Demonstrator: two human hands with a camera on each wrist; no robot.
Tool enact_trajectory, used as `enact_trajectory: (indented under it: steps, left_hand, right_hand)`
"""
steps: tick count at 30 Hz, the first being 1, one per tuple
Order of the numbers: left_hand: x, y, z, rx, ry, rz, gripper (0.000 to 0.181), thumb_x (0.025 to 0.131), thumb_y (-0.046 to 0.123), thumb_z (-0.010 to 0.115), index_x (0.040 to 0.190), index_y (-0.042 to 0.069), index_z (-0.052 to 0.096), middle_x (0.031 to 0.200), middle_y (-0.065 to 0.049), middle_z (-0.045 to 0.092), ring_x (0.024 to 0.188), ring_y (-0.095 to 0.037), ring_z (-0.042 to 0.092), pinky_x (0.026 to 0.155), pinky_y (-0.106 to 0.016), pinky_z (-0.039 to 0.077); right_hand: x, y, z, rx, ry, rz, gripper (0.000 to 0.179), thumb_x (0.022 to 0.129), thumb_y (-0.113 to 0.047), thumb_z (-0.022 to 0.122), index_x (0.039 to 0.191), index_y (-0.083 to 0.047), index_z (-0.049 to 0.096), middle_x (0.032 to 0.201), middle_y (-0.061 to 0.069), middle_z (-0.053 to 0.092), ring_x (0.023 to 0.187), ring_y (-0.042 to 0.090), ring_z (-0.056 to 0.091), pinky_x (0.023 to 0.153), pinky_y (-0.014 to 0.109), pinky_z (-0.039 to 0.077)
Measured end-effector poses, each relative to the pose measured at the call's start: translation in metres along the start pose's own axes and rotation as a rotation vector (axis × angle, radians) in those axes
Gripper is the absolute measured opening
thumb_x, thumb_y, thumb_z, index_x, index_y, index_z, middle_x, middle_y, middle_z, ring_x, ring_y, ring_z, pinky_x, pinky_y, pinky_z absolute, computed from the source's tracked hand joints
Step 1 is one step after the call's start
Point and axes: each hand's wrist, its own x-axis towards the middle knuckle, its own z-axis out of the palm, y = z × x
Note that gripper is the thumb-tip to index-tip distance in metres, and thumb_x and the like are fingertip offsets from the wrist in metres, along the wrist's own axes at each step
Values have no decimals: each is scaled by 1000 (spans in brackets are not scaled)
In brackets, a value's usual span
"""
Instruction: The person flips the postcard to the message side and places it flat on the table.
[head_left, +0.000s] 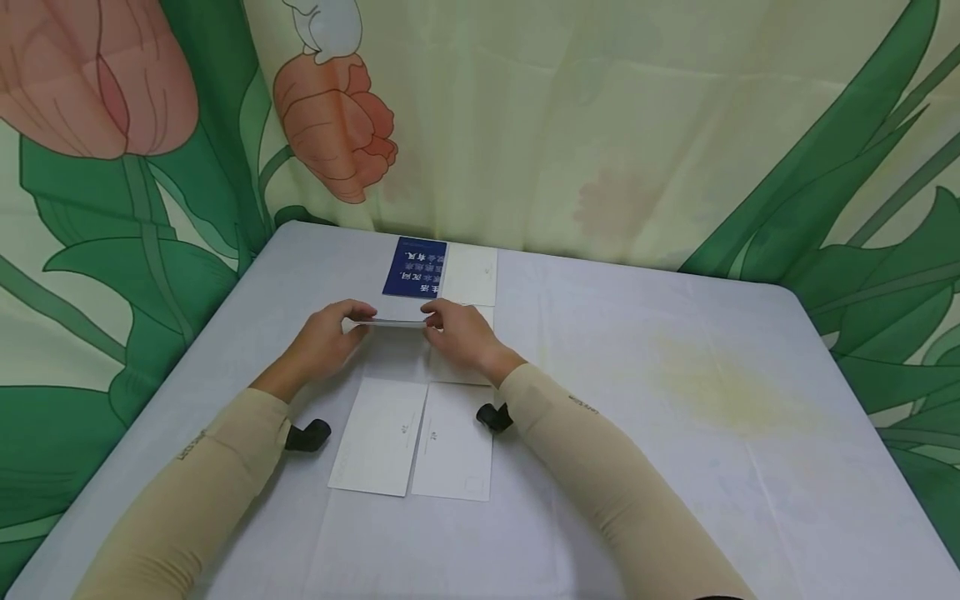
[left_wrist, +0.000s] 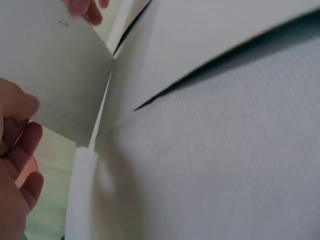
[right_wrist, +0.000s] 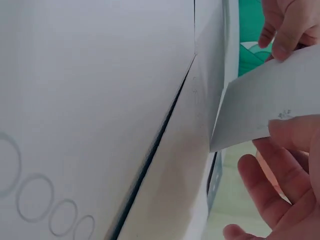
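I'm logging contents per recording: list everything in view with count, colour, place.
Held postcard: one, white face visible, above the tablecloth
Blue postcard: one, blue with white lettering, far side
White postcards: four, white, one beside the blue, one midway, partly hidden, two nearest
Tablecloth: one, white, beneath the postcards
Backdrop: one, cream with green leaves, pink flowers, behind
Unclear object: one, black, bottom edge
Wrist cameras: two, black, at the wrists
Sleeves: two, beige, on forearms
Left hand: one, bare, pinching held postcard
Right hand: one, bare, pinching held postcard
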Motion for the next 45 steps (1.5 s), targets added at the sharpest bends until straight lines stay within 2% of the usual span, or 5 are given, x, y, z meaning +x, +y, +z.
enact_trajectory:
  steps: [14, 22, 29, 37, 45]
  left_hand:
    - [-3, -4, 4, -49, 125, 28, 19, 102, 9, 53, 115, -5, 58, 115, -23, 62, 114, -40, 56, 98, -53, 47]
    - [-3, -3, 8, -159, 215, -3, 37, 99, 7, 60, 134, -2, 53, 121, -19, 59, 106, -33, 59, 92, -46, 52]
    - [-2, -1, 10, -119, 164, -19, 35, 98, 7, 61, 131, -4, 57, 118, -20, 61, 108, -34, 59, 97, -47, 50]
    - [2, -6, 15, -84, 86, -47, 38, 97, 8, 63, 132, -5, 57, 118, -20, 60, 109, -34, 58, 96, -46, 51]
    - [7, -7, 19, -74, 16, -122, 41, 96, 11, 65, 134, -3, 55, 119, -19, 59, 111, -33, 56, 98, -44, 50]
  right_hand:
    - [-1, 0, 5, 183, 132, 32, 37, 99, -17, 62, 134, -2, 56, 107, 7, 74, 94, 16, 70, 78, 30, 54]
    - [-1, -1, 9, 258, 198, 92, 45, 98, -15, 62, 138, -2, 46, 109, 7, 71, 90, 20, 66, 76, 30, 51]
    - [2, -1, 11, 168, 208, 63, 28, 96, -8, 63, 122, 1, 56, 106, 10, 65, 99, 21, 64, 84, 30, 50]
    - [3, 1, 9, 81, 111, 86, 37, 95, -10, 63, 130, -1, 58, 106, 6, 64, 91, 19, 59, 79, 29, 48]
    - [5, 3, 10, 61, 26, 140, 40, 95, -11, 65, 133, -2, 57, 108, 7, 63, 97, 21, 57, 89, 32, 48]
